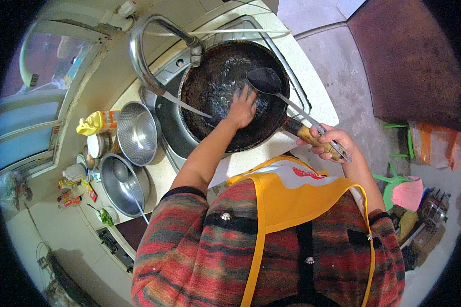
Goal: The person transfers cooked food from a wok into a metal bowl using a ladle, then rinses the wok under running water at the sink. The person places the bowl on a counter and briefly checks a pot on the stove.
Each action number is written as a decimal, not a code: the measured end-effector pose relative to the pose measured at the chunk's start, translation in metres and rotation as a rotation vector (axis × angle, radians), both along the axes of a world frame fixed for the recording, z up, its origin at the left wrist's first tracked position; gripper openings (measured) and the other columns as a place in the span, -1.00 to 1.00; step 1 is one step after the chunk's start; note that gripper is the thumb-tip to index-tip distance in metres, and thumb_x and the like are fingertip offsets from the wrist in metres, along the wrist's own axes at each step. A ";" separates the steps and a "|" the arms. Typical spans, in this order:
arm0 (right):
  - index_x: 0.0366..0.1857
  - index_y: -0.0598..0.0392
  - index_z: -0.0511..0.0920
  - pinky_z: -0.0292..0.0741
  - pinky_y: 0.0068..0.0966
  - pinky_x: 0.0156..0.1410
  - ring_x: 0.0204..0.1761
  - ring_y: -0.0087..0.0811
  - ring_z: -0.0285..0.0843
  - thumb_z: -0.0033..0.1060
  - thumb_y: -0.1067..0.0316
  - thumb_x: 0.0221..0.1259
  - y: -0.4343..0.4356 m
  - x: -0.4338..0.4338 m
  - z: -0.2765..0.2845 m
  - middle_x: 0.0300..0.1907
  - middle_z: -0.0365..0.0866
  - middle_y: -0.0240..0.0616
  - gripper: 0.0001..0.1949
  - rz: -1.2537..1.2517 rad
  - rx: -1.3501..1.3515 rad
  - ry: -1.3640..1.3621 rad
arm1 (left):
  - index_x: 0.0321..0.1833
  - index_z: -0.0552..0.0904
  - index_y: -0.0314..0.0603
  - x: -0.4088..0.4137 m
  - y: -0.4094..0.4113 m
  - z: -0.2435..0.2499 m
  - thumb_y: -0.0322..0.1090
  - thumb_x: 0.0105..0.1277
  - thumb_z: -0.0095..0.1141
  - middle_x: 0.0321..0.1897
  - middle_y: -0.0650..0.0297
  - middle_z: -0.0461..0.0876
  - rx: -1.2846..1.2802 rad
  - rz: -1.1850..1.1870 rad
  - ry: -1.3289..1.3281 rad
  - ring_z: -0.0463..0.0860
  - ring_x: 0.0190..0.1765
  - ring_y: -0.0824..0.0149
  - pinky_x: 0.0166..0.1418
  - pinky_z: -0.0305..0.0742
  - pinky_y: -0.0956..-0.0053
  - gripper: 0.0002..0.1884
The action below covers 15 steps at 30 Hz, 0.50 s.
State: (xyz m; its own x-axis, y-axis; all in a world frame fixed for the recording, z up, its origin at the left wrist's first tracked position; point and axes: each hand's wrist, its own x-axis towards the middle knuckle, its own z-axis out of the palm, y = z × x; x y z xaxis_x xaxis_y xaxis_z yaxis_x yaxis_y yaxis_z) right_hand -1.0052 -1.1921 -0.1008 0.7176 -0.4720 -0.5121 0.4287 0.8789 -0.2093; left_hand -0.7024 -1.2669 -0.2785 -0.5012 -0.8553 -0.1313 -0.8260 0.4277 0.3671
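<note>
A large dark wok (199,84) rests over the metal sink (173,132), its inside wet. My left hand (242,109) is inside the wok, fingers spread near its wet bottom, holding nothing that I can see. My right hand (332,144) grips the wok's wooden handle (311,139) together with the metal handle of a ladle (267,80), whose dark bowl hangs over the wok's upper right part. From the curved faucet (140,61), a stream of water (188,105) runs into the wok at the left of my left hand.
Left of the sink stand a metal colander (137,134) and a steel basin (119,192) with a ladle in it. Beyond are a yellow bottle (92,123) and a small bowl with greens (106,217). A green stool (392,188) stands on the floor at right.
</note>
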 end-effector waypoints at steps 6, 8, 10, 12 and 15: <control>-0.08 0.15 0.49 0.62 -0.52 -0.32 -0.34 -0.37 0.53 0.10 0.43 0.00 0.000 -0.004 -0.004 0.04 0.45 0.07 -0.68 0.017 -0.097 0.009 | 0.48 0.01 0.41 0.078 0.029 0.034 -0.13 0.25 0.06 0.43 0.06 0.14 0.198 -0.047 -0.291 0.18 0.35 -0.29 0.42 0.04 -0.09 -0.24; -0.05 0.17 0.51 0.66 -0.44 -0.21 -0.20 -0.24 0.59 0.08 0.47 -0.02 0.001 -0.004 0.002 0.08 0.43 0.03 -0.65 0.023 -0.116 0.202 | 0.49 -0.02 0.28 0.087 0.020 0.040 -0.23 0.20 0.10 0.37 -0.03 0.22 0.286 0.014 -0.280 0.22 0.33 -0.28 0.38 0.17 0.01 -0.18; -0.03 0.20 0.52 0.68 -0.38 -0.11 -0.07 -0.12 0.60 0.06 0.51 -0.04 -0.001 -0.002 0.010 0.12 0.40 0.01 -0.62 0.054 -0.178 0.305 | 0.50 -0.05 0.08 0.078 0.015 0.044 -0.33 0.15 0.14 0.28 -0.13 0.31 0.339 0.087 -0.107 0.32 0.26 -0.26 0.34 0.27 0.10 -0.13; -0.01 0.22 0.53 0.68 -0.34 -0.04 0.04 -0.02 0.57 0.04 0.55 -0.06 -0.003 0.000 0.017 0.17 0.37 0.00 -0.59 0.093 -0.280 0.329 | 0.47 -0.07 -0.16 0.049 0.019 0.044 -0.38 0.11 0.19 0.17 -0.28 0.37 0.410 0.139 0.158 0.44 0.16 -0.22 0.29 0.32 0.14 -0.10; -0.02 0.20 0.54 0.65 -0.24 -0.03 0.05 0.09 0.55 -0.03 0.57 -0.12 -0.002 0.000 0.024 0.32 0.24 0.03 -0.56 0.082 -0.377 0.423 | 0.39 0.07 -0.36 -0.007 0.020 0.037 -0.31 0.24 0.14 0.27 -0.29 0.26 0.305 0.079 0.305 0.28 0.31 -0.21 0.39 0.19 0.15 -0.27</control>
State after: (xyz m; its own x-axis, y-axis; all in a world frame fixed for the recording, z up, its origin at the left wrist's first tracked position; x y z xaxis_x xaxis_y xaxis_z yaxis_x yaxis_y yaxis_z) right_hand -1.0049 -1.1943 -0.0767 0.5291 -0.6291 -0.5695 0.1729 0.7369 -0.6535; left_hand -0.7098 -1.2466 -0.2415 -0.4911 -0.8376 -0.2395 -0.6859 0.2022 0.6990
